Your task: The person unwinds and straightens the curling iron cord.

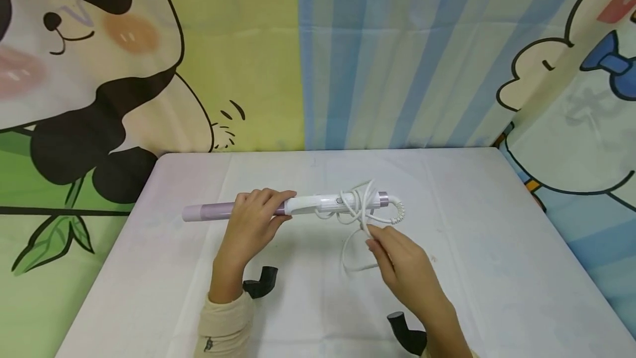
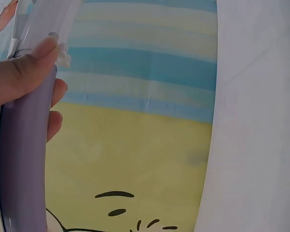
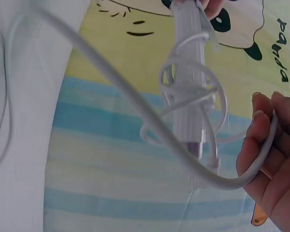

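A curling iron [image 1: 318, 204] with a purple barrel and a white handle is held level above the white table, its barrel pointing left. My left hand [image 1: 254, 219] grips it where barrel meets handle; in the left wrist view the thumb [image 2: 31, 65] lies across the front and fingertips show behind. A white power cord [image 1: 364, 203] is looped loosely round the handle's right half. Below the handle my right hand [image 1: 404, 269] pinches part of that cord between thumb and fingers. The right wrist view shows a cord loop [image 3: 150, 116] running from these fingers. The cord's plug cannot be made out.
The white table [image 1: 298, 314] reaches back to a cartoon-printed cloth [image 1: 397, 70] hanging behind it. Black curved pieces [image 1: 261, 282] stick out beside both wrists.
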### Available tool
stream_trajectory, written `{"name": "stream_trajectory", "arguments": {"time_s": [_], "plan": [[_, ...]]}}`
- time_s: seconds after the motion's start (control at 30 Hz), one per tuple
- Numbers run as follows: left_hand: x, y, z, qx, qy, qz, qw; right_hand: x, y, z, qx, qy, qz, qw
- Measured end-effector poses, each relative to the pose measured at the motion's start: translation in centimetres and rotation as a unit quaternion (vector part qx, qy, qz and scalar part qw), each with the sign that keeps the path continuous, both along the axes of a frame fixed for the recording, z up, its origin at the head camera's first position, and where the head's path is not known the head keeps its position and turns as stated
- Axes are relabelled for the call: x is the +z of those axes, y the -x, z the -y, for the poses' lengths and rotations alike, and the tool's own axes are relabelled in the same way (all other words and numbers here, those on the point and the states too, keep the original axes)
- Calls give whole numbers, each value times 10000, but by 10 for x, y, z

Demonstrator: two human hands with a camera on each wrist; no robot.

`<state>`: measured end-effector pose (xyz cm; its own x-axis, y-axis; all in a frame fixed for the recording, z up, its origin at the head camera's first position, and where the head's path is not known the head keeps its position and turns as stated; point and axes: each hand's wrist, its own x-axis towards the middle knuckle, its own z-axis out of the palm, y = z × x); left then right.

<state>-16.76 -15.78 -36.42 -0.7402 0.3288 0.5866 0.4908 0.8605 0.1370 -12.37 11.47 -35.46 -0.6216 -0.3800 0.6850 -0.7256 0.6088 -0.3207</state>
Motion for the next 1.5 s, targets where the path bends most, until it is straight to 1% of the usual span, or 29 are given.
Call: {"name": "stream_trajectory", "arguments": {"time_s": [0.13, 0.2, 0.27, 0.4, 0.53, 0.6, 0.67, 0.73, 0.77, 0.8, 0.87, 0.93, 0.97, 1.03, 1.2, 1.27, 1.33, 1.37, 1.5], "plan": [[1, -1, 5, -77, -144, 82, 9998, 3, 5, -17, -468, 193, 30, 9987], [2, -2, 6, -143, -216, 66, 9996, 2, 8, -24, -735, 218, 152, 9969], [2, -2, 7, -194, -265, 15, 9995, 2, 10, -30, -910, 208, 256, 9953], [2, -2, 7, -214, -280, -34, 9994, 1, 13, -37, -1015, 218, 299, 9941], [1, -2, 9, -143, -349, -23, 9993, 0, 15, -40, -1086, 219, 269, 9935], [2, -2, 10, -88, -421, -23, 9991, -1, 16, -41, -1144, 193, 372, 9926], [2, -3, 12, -39, -481, -37, 9988, -2, 18, -42, -1262, 91, 644, 9899], [3, -3, 13, -12, -528, -60, 9986, -5, 20, -44, -1390, -100, 1096, 9842], [3, -3, 13, 1, -547, -70, 9985, -6, 21, -44, -1435, -220, 1404, 9794], [3, -3, 13, 13, -564, -83, 9984, -8, 23, -44, -1463, -362, 1741, 9731], [4, -4, 14, 37, -578, -100, 9983, -13, 28, -44, -1491, -648, 2407, 9569], [4, -4, 14, 60, -587, -112, 9982, -19, 33, -44, -1441, -899, 2874, 9426], [4, -4, 14, 72, -590, -121, 9982, -22, 36, -44, -1415, -1005, 3040, 9367], [4, -4, 14, 80, -602, -154, 9980, -29, 40, -42, -1396, -1140, 3237, 9288], [4, -4, 14, 49, -685, -293, 9972, -39, 43, -37, -1305, -1473, 3457, 9175], [4, -4, 14, 43, -703, -321, 9970, -40, 42, -34, -1215, -1572, 3480, 9162], [4, -4, 14, 60, -692, -324, 9971, -40, 40, -32, -1153, -1558, 3441, 9187], [4, -4, 13, 76, -676, -318, 9972, -39, 39, -31, -1148, -1508, 3385, 9217], [4, -4, 14, 149, -620, -294, 9975, -32, 34, -30, -1187, -1259, 2925, 9405]]}}
